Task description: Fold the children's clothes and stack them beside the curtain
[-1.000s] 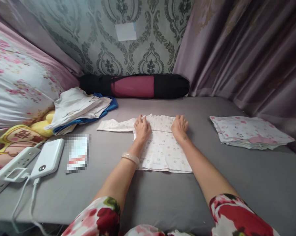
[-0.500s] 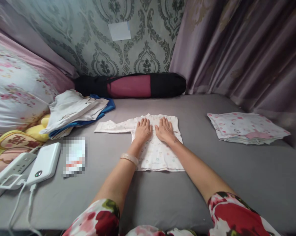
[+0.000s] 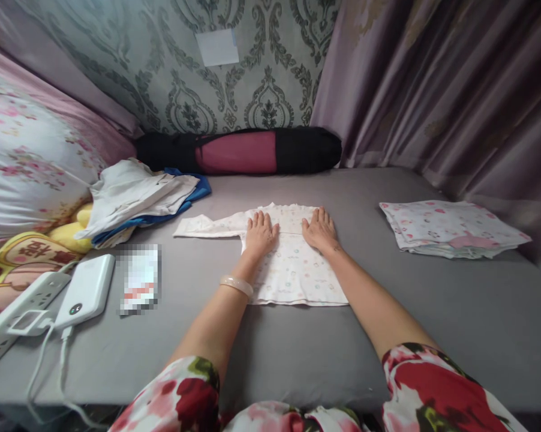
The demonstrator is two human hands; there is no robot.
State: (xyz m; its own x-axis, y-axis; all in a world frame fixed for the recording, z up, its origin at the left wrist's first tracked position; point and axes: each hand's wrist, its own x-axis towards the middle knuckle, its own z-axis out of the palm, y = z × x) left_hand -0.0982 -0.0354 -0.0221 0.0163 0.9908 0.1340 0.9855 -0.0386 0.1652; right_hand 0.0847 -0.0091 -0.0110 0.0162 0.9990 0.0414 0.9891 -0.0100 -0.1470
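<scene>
A small white long-sleeved shirt [image 3: 297,270] with a faint pastel print lies flat on the grey bed sheet. Its left sleeve stretches out to the left; the right sleeve is folded in across the upper chest. My left hand [image 3: 260,233] rests palm down on the shirt's upper left part, fingers extended. Palm down at the shirt's upper right edge is my right hand [image 3: 319,229], its fingers also stretched out. Neither hand grips the cloth. A bangle circles my left wrist.
To the right sits a folded stack of white-and-pink printed cloth [image 3: 454,228]. On the left are piled clothes [image 3: 140,201], a blurred packet [image 3: 140,279], a white power bank [image 3: 86,291] and a power strip [image 3: 23,312] with cables. A long black-and-maroon bag [image 3: 237,152] lies against the wall.
My right hand has slid to the right over the shirt, toward its right edge. My left hand stays in about the same place. The view has tilted slightly.
</scene>
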